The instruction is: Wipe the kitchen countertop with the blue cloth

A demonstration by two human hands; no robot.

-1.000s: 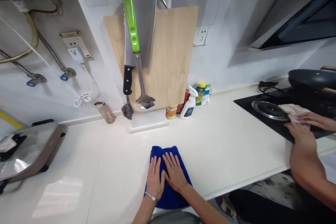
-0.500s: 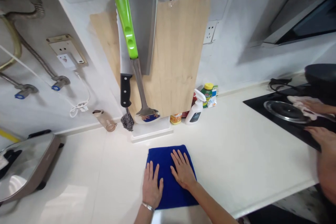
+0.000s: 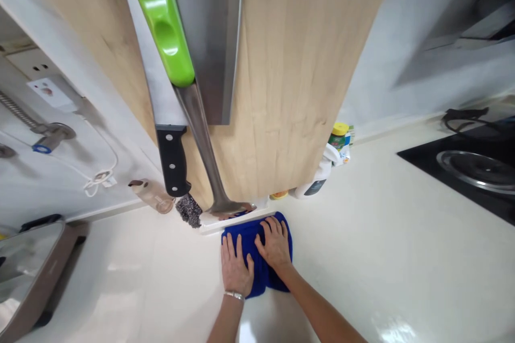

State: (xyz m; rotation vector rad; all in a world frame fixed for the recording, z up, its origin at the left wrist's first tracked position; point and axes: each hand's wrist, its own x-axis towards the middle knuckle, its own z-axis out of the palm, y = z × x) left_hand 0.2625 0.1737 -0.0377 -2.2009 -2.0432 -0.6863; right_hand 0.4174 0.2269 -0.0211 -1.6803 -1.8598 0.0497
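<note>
A blue cloth [image 3: 258, 280] lies rumpled on the white counter, its far edge against the low white ledge below the hanging board. My left hand [image 3: 236, 267] rests flat on the cloth's left side, fingers apart and a bracelet at the wrist. On the right side of the cloth lies my right hand [image 3: 276, 244], its fingers spread and slightly bent. Both palms press down from above, and neither hand grasps anything.
A wooden board [image 3: 281, 91], a cleaver [image 3: 213, 37], a black-handled knife [image 3: 173, 161] and a green-handled ladle [image 3: 203, 144] hang close ahead. A scourer [image 3: 189, 210], a bottle [image 3: 151, 196] and a spray bottle [image 3: 316, 182] stand behind. Left is an electric pan [image 3: 38, 278]; right, a cooktop [image 3: 462, 166].
Both hands have pushed the cloth forward to the ledge, and it has bunched up. My view has moved closer to the board. The other person's hands at the cooktop have left view.
</note>
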